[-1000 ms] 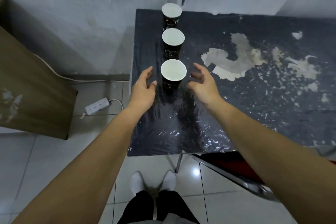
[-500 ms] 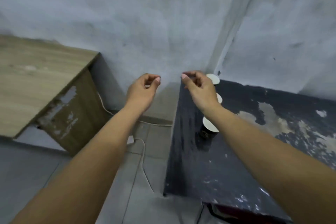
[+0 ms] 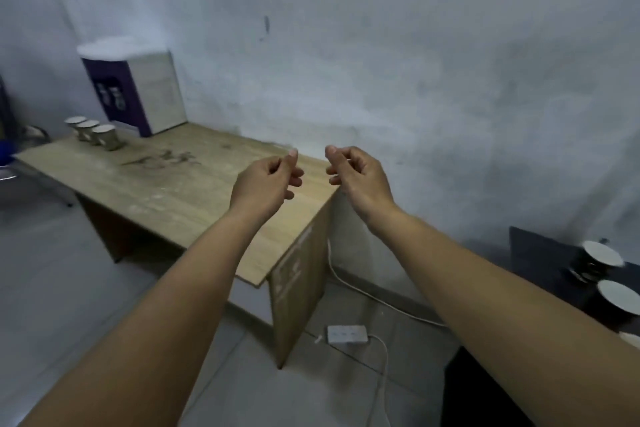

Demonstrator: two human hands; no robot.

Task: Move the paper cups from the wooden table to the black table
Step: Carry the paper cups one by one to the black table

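Three paper cups (image 3: 90,131) stand in a row at the far left end of the wooden table (image 3: 173,184). On the black table (image 3: 540,260) at the right edge stand two dark paper cups (image 3: 601,255), and the rim of a third shows below them. My left hand (image 3: 266,180) and my right hand (image 3: 356,173) hover side by side over the wooden table's near right corner. Both have loosely curled fingers and hold nothing. The cups on the wooden table are well out of reach to the left.
A white and purple water dispenser (image 3: 138,90) stands at the back of the wooden table against the wall. A white power strip (image 3: 346,333) with its cable lies on the tiled floor between the two tables. Part of a blue chair (image 3: 5,152) shows at the far left.
The view has swung left from the black table to the wooden table. Both hands left the nearest dark cup standing there, curled their fingers, and now hang empty over the wooden table's corner.
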